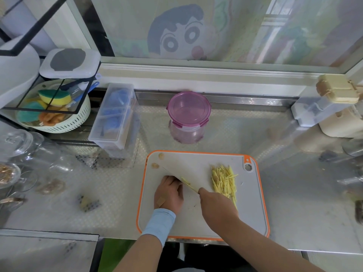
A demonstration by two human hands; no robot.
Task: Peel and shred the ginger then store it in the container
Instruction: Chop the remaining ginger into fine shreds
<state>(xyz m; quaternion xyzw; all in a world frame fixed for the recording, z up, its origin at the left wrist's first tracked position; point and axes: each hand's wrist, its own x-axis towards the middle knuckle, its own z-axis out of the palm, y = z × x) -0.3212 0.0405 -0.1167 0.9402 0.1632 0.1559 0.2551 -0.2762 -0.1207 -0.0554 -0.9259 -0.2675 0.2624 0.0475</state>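
Open gap between cutting board (252,203) and lidded container (187,118), clear box (114,116) crowding rear-left — ginger shreds (224,179) heaped board-right

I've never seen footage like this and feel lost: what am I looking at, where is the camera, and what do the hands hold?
No machine here: a person's two bare hands, filmed by one camera worn on their head, looking down. The right hand grips a knife; the left hand holds down a ginger piece on the orange-rimmed cutting board. Shredded ginger is piled to the right. A lidded pink container stands behind the board.
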